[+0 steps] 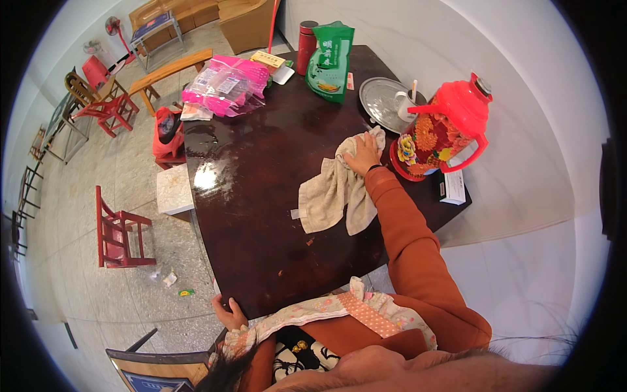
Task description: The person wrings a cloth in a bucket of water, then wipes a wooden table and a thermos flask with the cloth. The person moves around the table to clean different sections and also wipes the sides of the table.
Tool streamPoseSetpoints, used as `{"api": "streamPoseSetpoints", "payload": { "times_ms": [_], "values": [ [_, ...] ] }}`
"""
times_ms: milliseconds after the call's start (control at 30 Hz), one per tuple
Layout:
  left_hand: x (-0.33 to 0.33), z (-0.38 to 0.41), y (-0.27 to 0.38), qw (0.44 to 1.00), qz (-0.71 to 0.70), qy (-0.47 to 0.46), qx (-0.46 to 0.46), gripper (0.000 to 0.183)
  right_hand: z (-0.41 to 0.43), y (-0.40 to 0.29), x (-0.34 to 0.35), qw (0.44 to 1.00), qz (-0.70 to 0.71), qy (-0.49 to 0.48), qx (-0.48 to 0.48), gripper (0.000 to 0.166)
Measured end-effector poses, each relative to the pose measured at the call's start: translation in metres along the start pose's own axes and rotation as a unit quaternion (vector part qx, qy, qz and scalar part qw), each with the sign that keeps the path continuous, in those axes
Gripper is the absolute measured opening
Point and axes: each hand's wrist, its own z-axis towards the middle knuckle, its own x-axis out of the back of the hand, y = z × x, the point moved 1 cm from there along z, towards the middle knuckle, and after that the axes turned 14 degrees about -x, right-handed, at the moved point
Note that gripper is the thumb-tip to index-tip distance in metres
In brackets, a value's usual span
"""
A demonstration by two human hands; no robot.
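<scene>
My right hand point(365, 154) presses down on a beige terry cloth point(325, 198), its fingers over the bunched far end. The rest of the cloth spreads in folds towards me on a dark wooden table point(259, 230). Just right of that hand stands a red flower-patterned thermos jug point(431, 137). Beyond the hand lies a round metal tray point(379, 103), with a white mug point(405, 107) at its right side. My left hand point(229, 313) rests against the table's near left corner, thumb and fingers apart. Wet, shiny patches show on the table's left side.
At the far end are a pink plastic package point(228, 85), a green pouch point(333, 63), a red flask point(307, 49) and a small carton point(268, 60). A white box point(451, 186) lies by the jug. A wall borders the right side. A red chair point(120, 232) stands left.
</scene>
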Motion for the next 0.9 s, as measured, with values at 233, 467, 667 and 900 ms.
{"api": "streamPoseSetpoints", "payload": {
  "times_ms": [233, 467, 667, 900],
  "values": [
    [0.003, 0.001, 0.011, 1.000, -0.005, -0.015, 0.011, 0.029, 0.024, -0.074, -0.035, 0.993, -0.047, 0.035, 0.104, 0.072],
    [0.007, -0.002, 0.004, 0.999, 0.035, -0.024, -0.019, 0.031, -0.035, -0.179, -0.072, 0.979, -0.058, 0.011, 0.195, 0.079],
    [0.005, 0.001, 0.006, 0.999, 0.011, -0.035, -0.027, 0.027, -0.154, -0.247, -0.097, 0.939, -0.041, -0.065, 0.334, 0.079],
    [0.004, 0.003, -0.011, 0.995, -0.083, -0.045, -0.008, 0.030, -0.352, -0.298, -0.138, 0.794, -0.004, -0.265, 0.547, 0.040]
  ]
}}
